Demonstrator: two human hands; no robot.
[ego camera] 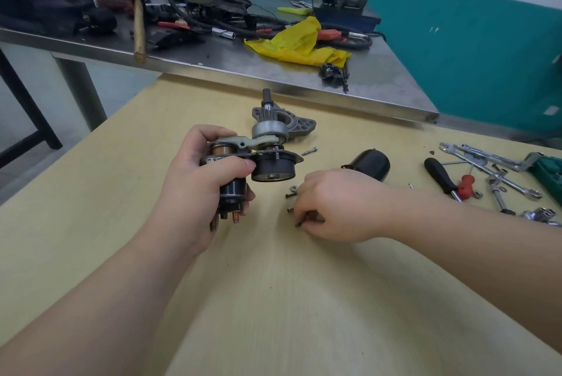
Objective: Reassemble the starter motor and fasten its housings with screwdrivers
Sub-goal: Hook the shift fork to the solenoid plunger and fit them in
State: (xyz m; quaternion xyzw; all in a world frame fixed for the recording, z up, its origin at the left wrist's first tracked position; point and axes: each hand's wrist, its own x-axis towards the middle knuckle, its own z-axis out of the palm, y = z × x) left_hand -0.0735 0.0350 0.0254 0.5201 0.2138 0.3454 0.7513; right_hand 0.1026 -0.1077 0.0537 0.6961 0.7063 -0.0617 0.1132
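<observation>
The starter assembly (243, 162) is gripped in the left hand (194, 181). Just right of it, a small screw (299, 224) is pinched by the right hand (337, 205). The screw could be fumbled among the loose hardware (291, 191) beside the assembly.

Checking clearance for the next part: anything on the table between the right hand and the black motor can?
Nothing visible. The black can lies just beyond the right hand on bare tabletop; loose nuts and screws sit to the hand's left, off that line.

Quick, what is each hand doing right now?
Left hand: closed around the starter motor assembly, holding it.
Right hand: fingers pinched on a small dark screw on the table.
</observation>
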